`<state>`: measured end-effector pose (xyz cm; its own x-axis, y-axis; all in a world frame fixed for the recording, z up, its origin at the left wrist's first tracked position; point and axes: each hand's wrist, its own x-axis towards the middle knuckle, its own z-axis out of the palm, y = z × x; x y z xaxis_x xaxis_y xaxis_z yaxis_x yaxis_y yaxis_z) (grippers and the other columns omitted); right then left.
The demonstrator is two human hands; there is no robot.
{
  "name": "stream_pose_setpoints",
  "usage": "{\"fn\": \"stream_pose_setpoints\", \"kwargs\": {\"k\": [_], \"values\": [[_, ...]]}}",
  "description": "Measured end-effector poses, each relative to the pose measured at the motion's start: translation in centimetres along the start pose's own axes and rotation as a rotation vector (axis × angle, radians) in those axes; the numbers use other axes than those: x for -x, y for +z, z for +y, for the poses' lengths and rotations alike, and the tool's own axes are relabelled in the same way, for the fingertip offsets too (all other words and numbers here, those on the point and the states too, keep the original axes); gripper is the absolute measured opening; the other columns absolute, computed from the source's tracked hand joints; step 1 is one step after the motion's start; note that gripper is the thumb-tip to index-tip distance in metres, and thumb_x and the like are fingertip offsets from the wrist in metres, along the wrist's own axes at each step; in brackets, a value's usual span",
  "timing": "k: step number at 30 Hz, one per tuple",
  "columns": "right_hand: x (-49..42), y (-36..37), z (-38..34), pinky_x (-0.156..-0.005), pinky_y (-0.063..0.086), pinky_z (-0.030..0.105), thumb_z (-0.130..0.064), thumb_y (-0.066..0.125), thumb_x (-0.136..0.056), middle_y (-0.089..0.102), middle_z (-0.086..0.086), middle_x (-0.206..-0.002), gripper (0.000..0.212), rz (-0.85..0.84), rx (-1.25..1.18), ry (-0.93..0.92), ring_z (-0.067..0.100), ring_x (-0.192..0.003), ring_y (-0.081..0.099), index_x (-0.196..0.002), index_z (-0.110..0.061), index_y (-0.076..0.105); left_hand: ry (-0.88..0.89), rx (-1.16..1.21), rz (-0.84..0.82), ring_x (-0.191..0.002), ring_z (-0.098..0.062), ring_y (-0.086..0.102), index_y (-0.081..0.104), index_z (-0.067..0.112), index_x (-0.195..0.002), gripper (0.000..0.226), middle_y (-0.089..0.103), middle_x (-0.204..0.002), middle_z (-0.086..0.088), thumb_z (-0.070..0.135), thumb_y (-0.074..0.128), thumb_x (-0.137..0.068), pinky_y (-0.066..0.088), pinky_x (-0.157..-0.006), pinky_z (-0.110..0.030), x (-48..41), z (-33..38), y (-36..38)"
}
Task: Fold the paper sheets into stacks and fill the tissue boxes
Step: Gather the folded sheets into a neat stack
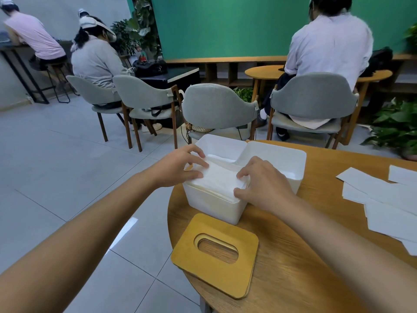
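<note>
A folded paper stack [216, 180] sits in the mouth of the white tissue box [212, 208] on the table [282, 269], the left hand [180, 166] pinching its left end and the right hand [264, 180] gripping its right end.

Green wall [225, 26], grey chairs [216, 107]

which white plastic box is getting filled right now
The nearest white plastic box, beside the yellow wooden lid: left hand and right hand hold a folded white paper stack at its top; the boxes behind have no hands in them.
</note>
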<state>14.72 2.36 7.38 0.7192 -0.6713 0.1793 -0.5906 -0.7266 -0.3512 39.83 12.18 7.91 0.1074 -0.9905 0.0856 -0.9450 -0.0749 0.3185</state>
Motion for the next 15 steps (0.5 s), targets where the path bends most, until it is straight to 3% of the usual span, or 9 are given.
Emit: {"fn": "stream_pose_setpoints", "kwargs": {"k": [4, 8, 10, 13, 15], "values": [[0.3, 0.0, -0.2, -0.094, 0.051, 0.039, -0.057, 0.071, -0.087, 0.056, -0.006, -0.135, 0.060, -0.049, -0.015, 0.003, 0.018, -0.125, 0.049, -0.136, -0.023, 0.065, 0.019, 0.003, -0.088, -0.106, -0.015, 0.063, 0.070, 0.032, -0.135, 0.039, 0.063, -0.143, 0.012, 0.032, 0.075, -0.096, 0.057, -0.090, -0.034, -0.1, -0.4, -0.4], [0.5, -0.4, -0.5, -0.094, 0.052, 0.039, -0.064, 0.071, -0.086, 0.059, -0.003, -0.131, 0.063, -0.143, 0.041, 0.043, 0.020, -0.122, 0.053, -0.134, -0.023, 0.065, -0.038, 0.000, -0.117, -0.096, -0.008, 0.059, 0.066, 0.032, -0.140, 0.048, 0.061, -0.146, 0.011, 0.032, 0.077, -0.094, 0.048, -0.076, -0.017, -0.7, -0.6, 0.1], [0.2, -0.7, -0.9, -0.090, 0.053, 0.037, -0.062, 0.072, -0.087, 0.062, -0.001, -0.127, 0.058, -0.175, 0.090, 0.057, 0.021, -0.114, 0.058, -0.127, -0.021, 0.067, -0.053, -0.001, -0.130, -0.106, -0.006, 0.057, 0.066, 0.034, -0.140, 0.049, 0.061, -0.148, 0.010, 0.034, 0.078, -0.092, 0.047, -0.082, -0.018, -1.2, -0.8, 0.4], [-0.7, -0.6, -1.3, -0.081, 0.050, 0.035, -0.059, 0.076, -0.085, 0.064, 0.000, -0.121, 0.057, -0.208, 0.144, 0.075, 0.022, -0.108, 0.062, -0.124, -0.020, 0.065, -0.104, 0.014, -0.140, -0.127, -0.017, 0.056, 0.069, 0.038, -0.135, 0.048, 0.062, -0.147, 0.008, 0.036, 0.080, -0.089, 0.050, -0.102, -0.034, -1.6, -1.2, 0.6], [-1.2, -0.2, -1.3, -0.078, 0.048, 0.034, -0.058, 0.078, -0.082, 0.064, 0.000, -0.119, 0.058, -0.224, 0.156, 0.079, 0.023, -0.105, 0.062, -0.123, -0.020, 0.065, -0.116, 0.017, -0.134, -0.131, -0.021, 0.056, 0.071, 0.037, -0.133, 0.046, 0.063, -0.146, 0.007, 0.036, 0.082, -0.088, 0.050, -0.107, -0.039, -1.6, -1.3, 0.9]]}}
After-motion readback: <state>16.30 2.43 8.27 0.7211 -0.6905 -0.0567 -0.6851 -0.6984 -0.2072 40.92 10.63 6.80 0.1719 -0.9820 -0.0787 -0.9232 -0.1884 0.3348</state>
